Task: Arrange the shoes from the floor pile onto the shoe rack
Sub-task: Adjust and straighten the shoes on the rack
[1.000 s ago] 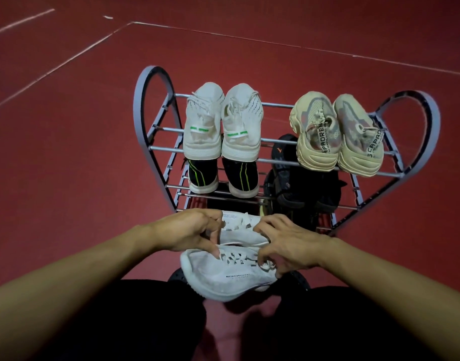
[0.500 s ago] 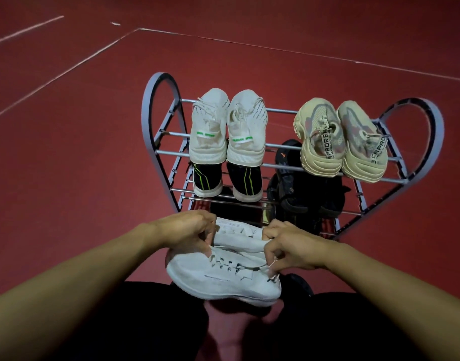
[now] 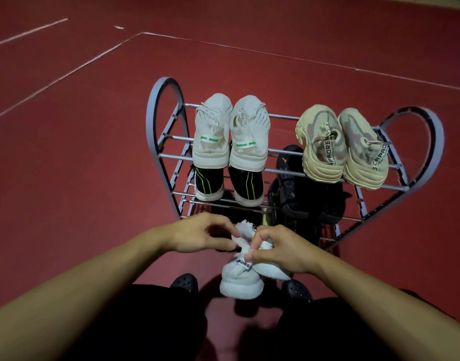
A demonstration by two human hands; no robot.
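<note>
Now turned heel-first: pair of white knit sneakers (image 3: 243, 276), pinched by left hand (image 3: 201, 237) and right hand (image 3: 281, 252). Next, probably: onto grey wire shoe rack (image 3: 166, 121), lowest shelf.

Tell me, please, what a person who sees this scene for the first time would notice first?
First, the two hands at the bottom centre, holding a pair of white shoes heels toward the camera, above the red floor. Next, the rack with heart-shaped ends just behind them: white sneakers top left, beige sneakers top right, darker shoes on the shelves below.
</note>
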